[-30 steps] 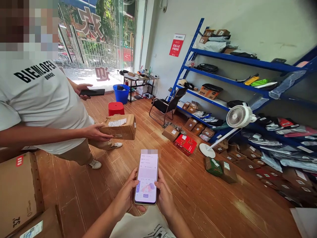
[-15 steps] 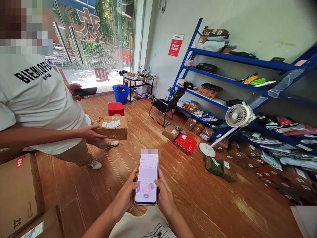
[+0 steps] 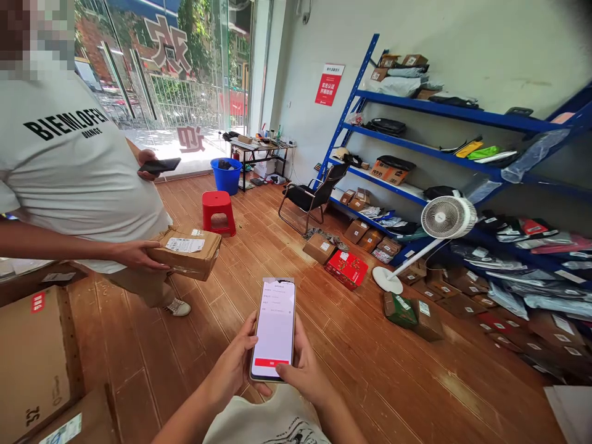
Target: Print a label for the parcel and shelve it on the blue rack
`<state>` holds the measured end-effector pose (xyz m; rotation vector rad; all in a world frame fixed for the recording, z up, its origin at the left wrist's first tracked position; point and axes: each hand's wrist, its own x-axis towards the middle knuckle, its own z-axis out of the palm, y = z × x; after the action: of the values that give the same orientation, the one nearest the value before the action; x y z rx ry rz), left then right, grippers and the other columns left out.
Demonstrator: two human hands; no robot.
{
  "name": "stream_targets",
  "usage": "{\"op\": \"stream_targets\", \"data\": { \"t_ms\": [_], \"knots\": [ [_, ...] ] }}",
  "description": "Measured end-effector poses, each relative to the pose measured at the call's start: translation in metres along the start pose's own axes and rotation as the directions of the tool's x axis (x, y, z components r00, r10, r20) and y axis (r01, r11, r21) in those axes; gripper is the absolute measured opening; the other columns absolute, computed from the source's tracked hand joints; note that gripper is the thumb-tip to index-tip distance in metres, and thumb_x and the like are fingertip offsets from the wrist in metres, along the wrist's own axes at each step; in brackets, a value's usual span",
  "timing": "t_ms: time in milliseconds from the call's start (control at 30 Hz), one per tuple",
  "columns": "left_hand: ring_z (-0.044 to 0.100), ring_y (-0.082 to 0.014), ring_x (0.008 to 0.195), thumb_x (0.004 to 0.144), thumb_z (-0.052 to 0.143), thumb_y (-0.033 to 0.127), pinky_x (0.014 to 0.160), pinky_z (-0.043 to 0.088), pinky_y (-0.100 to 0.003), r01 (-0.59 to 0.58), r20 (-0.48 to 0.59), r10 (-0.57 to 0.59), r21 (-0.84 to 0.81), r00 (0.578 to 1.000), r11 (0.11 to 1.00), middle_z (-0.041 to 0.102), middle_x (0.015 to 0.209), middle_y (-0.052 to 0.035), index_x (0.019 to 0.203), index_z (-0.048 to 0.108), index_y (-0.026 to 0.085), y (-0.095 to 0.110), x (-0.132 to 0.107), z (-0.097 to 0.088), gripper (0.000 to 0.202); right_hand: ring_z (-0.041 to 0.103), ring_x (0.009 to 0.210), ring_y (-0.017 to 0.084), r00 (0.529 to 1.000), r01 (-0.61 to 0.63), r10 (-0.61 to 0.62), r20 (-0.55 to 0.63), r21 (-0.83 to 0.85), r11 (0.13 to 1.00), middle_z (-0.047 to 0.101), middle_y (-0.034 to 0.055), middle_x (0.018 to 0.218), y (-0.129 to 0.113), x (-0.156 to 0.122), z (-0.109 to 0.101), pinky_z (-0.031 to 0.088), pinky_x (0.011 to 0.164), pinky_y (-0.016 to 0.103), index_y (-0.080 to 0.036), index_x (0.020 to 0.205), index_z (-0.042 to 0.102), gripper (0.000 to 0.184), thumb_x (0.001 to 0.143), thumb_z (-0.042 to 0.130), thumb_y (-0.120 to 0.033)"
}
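Between my two hands a smartphone (image 3: 274, 330) stands nearly upright, its lit screen facing me with a few lines of text and a red bar near the bottom. My left hand (image 3: 234, 357) wraps its left side, the thumb along the edge and fingers behind. On the other side, my right hand (image 3: 306, 367) grips the edge, its thumb over the red bar. At left, another person holds a taped cardboard box (image 3: 192, 251) with a white label in one hand and a dark phone (image 3: 160, 166) in the other.
A red stool (image 3: 217, 209), blue bin (image 3: 226, 177) and black chair (image 3: 314, 191) stand ahead. Blue shelving (image 3: 430, 111) with parcels lines the right wall, a white fan (image 3: 446, 217) before it. A red box (image 3: 346, 269) lies on the floor; a large carton (image 3: 34, 351) is at left.
My right thumb has moved down and inward over the screen, where a red bar replaces the keyboard area. The other person and their box have shifted left, uncovering more of the stool.
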<state>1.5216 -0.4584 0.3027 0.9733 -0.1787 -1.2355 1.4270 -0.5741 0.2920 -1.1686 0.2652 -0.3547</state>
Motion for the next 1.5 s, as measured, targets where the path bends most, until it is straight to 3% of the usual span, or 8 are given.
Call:
{"op": "stream_targets", "data": {
  "t_ms": [200, 300, 400, 533, 667, 867, 1200, 1500],
  "knots": [
    [0.060, -0.0224, 0.087, 0.083, 0.040, 0.034, 0.041, 0.051, -0.025, 0.022, -0.024, -0.022, -0.001, 0.999, 1.000, 0.028, 0.147, -0.0072, 0.143, -0.001, 0.037, -0.003, 0.003, -0.003, 0.072, 0.055, 0.110, 0.028, 0.999, -0.030, 0.028, 0.021, 0.088, 0.996, 0.061, 0.0074, 0.122, 0.002, 0.002, 0.001, 0.045, 0.091, 0.039, -0.024, 0.132, 0.038, 0.084, 0.057, 0.075, -0.034],
    [0.060, -0.0246, 0.090, 0.082, 0.043, 0.041, 0.040, 0.049, -0.025, 0.057, -0.016, -0.056, 0.045, 0.998, 0.997, 0.033, 0.145, -0.0084, 0.143, -0.002, 0.037, -0.005, 0.007, -0.009, 0.076, 0.053, 0.114, 0.028, 0.997, -0.075, 0.074, 0.011, 0.190, 0.979, 0.061, 0.0057, 0.123, 0.005, 0.005, 0.001, 0.042, 0.096, 0.042, -0.026, 0.129, 0.043, 0.071, 0.064, 0.070, -0.039],
    [0.058, -0.0240, 0.095, 0.082, 0.045, 0.049, 0.050, 0.048, -0.025, 0.000, -0.054, 0.011, 0.197, 0.998, 0.980, 0.045, 0.137, -0.0093, 0.141, 0.023, 0.030, -0.002, 0.015, -0.017, 0.065, 0.048, 0.121, 0.025, 0.991, -0.059, 0.086, -0.105, 0.235, 0.970, 0.062, 0.0033, 0.121, 0.009, 0.007, 0.003, 0.035, 0.104, 0.043, -0.028, 0.120, 0.053, 0.051, 0.076, 0.056, -0.053],
    [0.056, -0.0228, 0.095, 0.083, 0.042, 0.053, 0.069, 0.048, -0.029, -0.126, -0.092, 0.171, 0.370, 0.981, 0.920, 0.063, 0.110, -0.0117, 0.111, 0.060, 0.015, 0.015, 0.033, -0.022, 0.051, 0.038, 0.130, 0.023, 0.974, -0.081, 0.122, -0.191, 0.207, 0.975, 0.062, 0.0013, 0.122, 0.013, 0.010, 0.005, 0.028, 0.110, 0.040, -0.029, 0.114, 0.059, 0.057, 0.074, 0.048, -0.068],
    [0.056, -0.0214, 0.080, 0.078, 0.044, 0.055, 0.067, 0.047, -0.031, -0.155, -0.139, 0.230, 0.414, 0.963, 0.897, 0.066, 0.083, -0.0088, 0.087, 0.067, 0.012, 0.034, 0.049, -0.017, 0.049, 0.043, 0.126, 0.024, 0.986, -0.031, 0.056, -0.157, 0.159, 0.987, 0.059, 0.0019, 0.127, 0.014, 0.011, 0.006, 0.028, 0.109, 0.042, -0.029, 0.123, 0.054, 0.057, 0.081, 0.039, -0.065],
    [0.055, -0.0180, 0.069, 0.071, 0.053, 0.053, 0.063, 0.045, -0.029, -0.126, -0.171, 0.218, 0.429, 0.961, 0.895, 0.062, 0.068, -0.0039, 0.077, 0.067, 0.013, 0.038, 0.058, -0.009, 0.043, 0.046, 0.124, 0.021, 0.983, -0.018, 0.042, -0.180, 0.134, 0.991, 0.057, 0.0010, 0.130, 0.016, 0.008, 0.002, 0.031, 0.108, 0.038, -0.029, 0.126, 0.050, 0.055, 0.084, 0.036, -0.063],
    [0.054, -0.0166, 0.065, 0.071, 0.050, 0.054, 0.062, 0.045, -0.029, -0.136, -0.147, 0.226, 0.460, 0.963, 0.877, 0.062, 0.067, -0.0037, 0.079, 0.068, 0.013, 0.029, 0.071, 0.010, 0.045, 0.033, 0.133, 0.020, 0.973, -0.012, 0.049, -0.225, 0.163, 0.987, 0.050, -0.0006, 0.137, 0.029, -0.001, -0.031, 0.017, 0.114, 0.040, -0.031, 0.128, 0.048, 0.057, 0.083, 0.038, -0.064],
    [0.054, -0.0171, 0.063, 0.068, 0.051, 0.058, 0.061, 0.043, -0.028, -0.095, -0.100, 0.172, 0.521, 0.980, 0.848, 0.062, 0.061, -0.0045, 0.066, 0.066, 0.013, 0.008, 0.098, 0.062, 0.048, 0.029, 0.135, 0.021, 0.960, 0.011, 0.038, -0.278, 0.172, 0.985, 0.050, -0.0001, 0.137, 0.026, -0.015, -0.089, 0.020, 0.113, 0.040, -0.031, 0.126, 0.051, 0.060, 0.079, 0.042, -0.066]
  ]
}}
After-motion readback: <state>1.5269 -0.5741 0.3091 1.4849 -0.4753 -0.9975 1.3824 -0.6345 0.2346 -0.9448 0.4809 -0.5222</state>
